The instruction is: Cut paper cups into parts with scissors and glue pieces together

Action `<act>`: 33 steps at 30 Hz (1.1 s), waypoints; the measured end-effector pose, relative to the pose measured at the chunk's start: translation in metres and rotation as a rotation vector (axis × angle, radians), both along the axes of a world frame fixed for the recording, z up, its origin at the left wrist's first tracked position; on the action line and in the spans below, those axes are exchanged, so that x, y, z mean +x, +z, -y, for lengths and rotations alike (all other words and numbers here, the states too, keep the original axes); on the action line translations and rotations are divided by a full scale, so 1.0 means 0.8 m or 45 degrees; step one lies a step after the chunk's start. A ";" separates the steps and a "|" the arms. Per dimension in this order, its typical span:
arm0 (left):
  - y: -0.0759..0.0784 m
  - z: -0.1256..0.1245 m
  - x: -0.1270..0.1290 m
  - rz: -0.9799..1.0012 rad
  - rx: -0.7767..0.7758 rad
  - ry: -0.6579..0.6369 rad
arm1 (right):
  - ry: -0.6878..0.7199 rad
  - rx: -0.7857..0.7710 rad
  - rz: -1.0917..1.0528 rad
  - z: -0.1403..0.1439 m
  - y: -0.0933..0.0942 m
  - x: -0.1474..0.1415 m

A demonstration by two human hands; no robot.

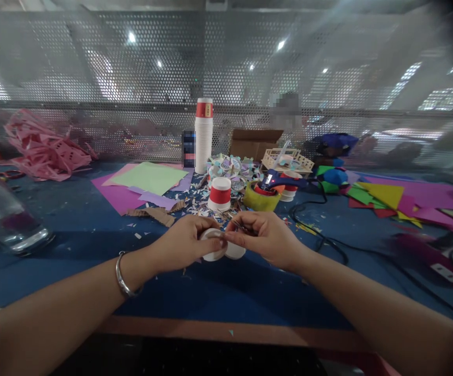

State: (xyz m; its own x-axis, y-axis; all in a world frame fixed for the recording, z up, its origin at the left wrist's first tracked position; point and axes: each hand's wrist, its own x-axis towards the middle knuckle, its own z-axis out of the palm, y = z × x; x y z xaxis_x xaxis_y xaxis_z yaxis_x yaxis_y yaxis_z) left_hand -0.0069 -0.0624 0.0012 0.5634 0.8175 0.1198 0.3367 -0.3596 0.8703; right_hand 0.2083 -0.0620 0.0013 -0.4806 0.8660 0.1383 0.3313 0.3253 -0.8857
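Note:
My left hand (185, 241) and my right hand (265, 237) meet over the blue table top (226, 292). The left hand grips a small white paper cup (215, 249) lying on its side. The fingertips of my right hand pinch at the cup's rim, and thin scissors (232, 219) stick out from that hand. A metal bangle (123, 282) sits on my left wrist. Just behind the hands stands an upturned white cup with a red band (219, 194).
A tall stack of white cups (203, 137) stands at the back, beside a cardboard box (253, 142). Coloured paper sheets (148, 180), paper scraps, a yellow-green tape roll (261, 198), a glue gun (283, 180) with black cable (324, 237), pink cut-outs (42, 149) and a clear bottle (3, 214) surround them.

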 end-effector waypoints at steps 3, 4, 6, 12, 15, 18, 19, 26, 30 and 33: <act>0.001 0.000 0.000 0.001 -0.005 0.018 | -0.004 -0.040 -0.041 0.000 -0.001 -0.001; 0.001 0.000 0.000 0.006 -0.005 0.020 | 0.001 -0.054 -0.056 0.000 -0.001 -0.001; 0.000 0.000 0.000 0.021 -0.003 0.010 | 0.018 -0.077 -0.071 0.000 0.000 -0.001; 0.001 0.004 0.001 0.068 0.006 -0.010 | 0.066 -0.167 -0.160 0.000 0.004 -0.001; 0.003 0.009 0.001 0.055 0.221 -0.032 | 0.108 -0.197 -0.179 0.000 0.005 0.001; 0.002 0.012 -0.002 0.018 0.529 -0.085 | 0.175 -0.161 -0.158 0.001 0.006 0.002; 0.001 0.012 -0.002 0.013 0.616 -0.092 | 0.195 -0.139 -0.157 0.002 0.006 0.002; 0.004 0.010 0.000 0.157 0.660 0.050 | 0.057 0.154 -0.189 0.006 0.014 0.003; 0.006 0.006 -0.003 0.206 0.568 0.125 | -0.051 0.362 -0.048 0.010 0.018 0.009; 0.005 0.002 -0.007 0.262 0.524 0.154 | -0.069 0.460 0.100 0.013 0.016 0.012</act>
State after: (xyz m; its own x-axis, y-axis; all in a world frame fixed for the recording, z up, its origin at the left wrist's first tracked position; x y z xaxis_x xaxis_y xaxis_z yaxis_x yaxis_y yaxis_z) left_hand -0.0129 -0.0640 0.0049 0.3980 0.7368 0.5465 0.2331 -0.6574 0.7166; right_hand 0.2180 -0.0728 0.0142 -0.4563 0.7926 0.4045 0.4190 0.5924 -0.6881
